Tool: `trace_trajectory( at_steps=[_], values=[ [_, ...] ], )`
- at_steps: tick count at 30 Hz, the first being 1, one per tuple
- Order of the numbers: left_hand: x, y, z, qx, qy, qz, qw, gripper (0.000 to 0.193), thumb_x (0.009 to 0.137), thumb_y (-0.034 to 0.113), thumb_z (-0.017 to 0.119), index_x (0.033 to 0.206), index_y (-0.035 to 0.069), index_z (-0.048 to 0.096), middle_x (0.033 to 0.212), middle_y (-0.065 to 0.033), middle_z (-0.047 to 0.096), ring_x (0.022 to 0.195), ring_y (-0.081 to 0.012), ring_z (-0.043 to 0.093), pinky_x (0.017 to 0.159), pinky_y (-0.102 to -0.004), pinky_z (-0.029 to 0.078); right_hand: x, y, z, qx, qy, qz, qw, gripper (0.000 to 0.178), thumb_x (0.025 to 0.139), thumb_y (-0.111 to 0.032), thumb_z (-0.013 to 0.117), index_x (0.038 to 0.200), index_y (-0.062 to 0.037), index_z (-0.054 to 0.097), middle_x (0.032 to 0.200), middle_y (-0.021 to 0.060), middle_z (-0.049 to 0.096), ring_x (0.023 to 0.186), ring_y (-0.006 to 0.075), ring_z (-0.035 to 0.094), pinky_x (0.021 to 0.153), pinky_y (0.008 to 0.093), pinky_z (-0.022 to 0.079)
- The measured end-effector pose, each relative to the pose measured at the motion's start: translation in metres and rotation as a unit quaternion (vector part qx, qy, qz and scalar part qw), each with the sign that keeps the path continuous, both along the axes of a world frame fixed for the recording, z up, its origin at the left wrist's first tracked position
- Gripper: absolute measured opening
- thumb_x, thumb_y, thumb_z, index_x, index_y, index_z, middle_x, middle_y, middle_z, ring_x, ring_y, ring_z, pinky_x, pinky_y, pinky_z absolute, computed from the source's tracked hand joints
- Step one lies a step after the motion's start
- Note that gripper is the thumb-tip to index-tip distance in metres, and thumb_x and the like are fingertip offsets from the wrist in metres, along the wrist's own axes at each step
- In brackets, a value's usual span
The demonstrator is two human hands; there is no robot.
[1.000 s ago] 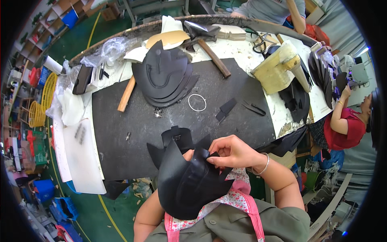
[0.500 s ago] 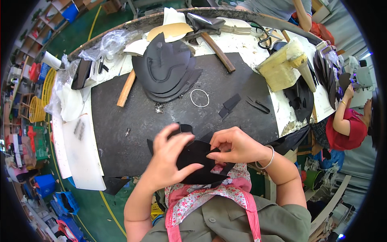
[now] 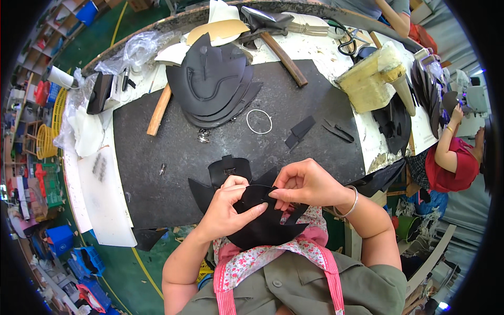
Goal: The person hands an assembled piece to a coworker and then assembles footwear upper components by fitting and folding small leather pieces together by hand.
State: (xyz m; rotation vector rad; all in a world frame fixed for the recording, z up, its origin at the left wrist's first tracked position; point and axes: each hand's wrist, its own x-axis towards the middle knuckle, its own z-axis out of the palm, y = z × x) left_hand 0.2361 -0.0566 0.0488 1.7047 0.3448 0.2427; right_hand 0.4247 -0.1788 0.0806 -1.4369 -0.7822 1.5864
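At the near edge of the table, over my apron, lies a black leather-like piece [image 3: 262,227] with pointed corners and a flap with a small slot. My left hand [image 3: 229,209] grips its upper left edge, thumb on top and fingers curled behind. My right hand [image 3: 311,185] pinches the upper right edge between thumb and fingertips. Beyond my hands are a thin white ring [image 3: 259,122], a small black strip [image 3: 300,133] and black thread snips [image 3: 338,131]. A stack of black cut pieces [image 3: 212,79] sits farther back.
Wooden handles [image 3: 159,110] flank the stack. Scissors [image 3: 347,44] and a yellowish block-like container [image 3: 367,84] stand at the back right. Clear plastic [image 3: 139,50] and a white sheet [image 3: 105,199] lie at the left. A person in red [image 3: 450,167] sits at the right.
My left hand has come down from above the black piece and closed on its edge. The piece's slotted flap now shows. My right hand keeps its pinch.
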Motion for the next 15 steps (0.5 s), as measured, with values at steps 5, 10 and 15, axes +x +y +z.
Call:
trace_trajectory(
  at_steps=[5, 10, 15],
  values=[
    [0.0008, 0.0001, -0.001, 0.003, -0.003, -0.006, 1.0, 0.017, 0.075, 0.014, 0.075, 0.087, 0.004, 0.069, 0.079, -0.0018, 0.064, 0.091, -0.0194, 0.048, 0.08, -0.0316, 0.042, -0.0002, 0.004, 0.0005, -0.027, 0.006, -0.012, 1.0, 0.016, 0.085, -0.008, 0.067, 0.081, 0.0045, 0.058, 0.068, 0.0114, 0.067, 0.06, 0.0131, 0.066, 0.048, 0.022, 0.05],
    [0.0009, 0.0027, -0.0018, 0.013, 0.003, -0.01, 1.0, 0.02, 0.074, 0.015, 0.075, 0.089, 0.004, 0.069, 0.08, -0.0017, 0.065, 0.09, -0.0195, 0.048, 0.079, -0.032, 0.043, 0.0012, 0.0054, -0.0019, -0.007, 0.009, -0.023, 1.0, 0.019, 0.084, -0.012, 0.069, 0.078, 0.0035, 0.058, 0.066, 0.0112, 0.067, 0.058, 0.0127, 0.066, 0.043, 0.0201, 0.047],
    [0.0036, 0.0028, 0.0022, 0.002, 0.011, -0.007, 1.0, 0.022, 0.073, 0.016, 0.076, 0.091, 0.005, 0.07, 0.08, -0.0017, 0.065, 0.089, -0.0194, 0.049, 0.079, -0.0319, 0.043, 0.0034, 0.0063, 0.0001, -0.018, 0.004, -0.015, 1.0, 0.02, 0.084, -0.012, 0.069, 0.078, 0.0028, 0.058, 0.065, 0.0103, 0.066, 0.057, 0.0116, 0.066, 0.044, 0.0198, 0.047]
  ],
)
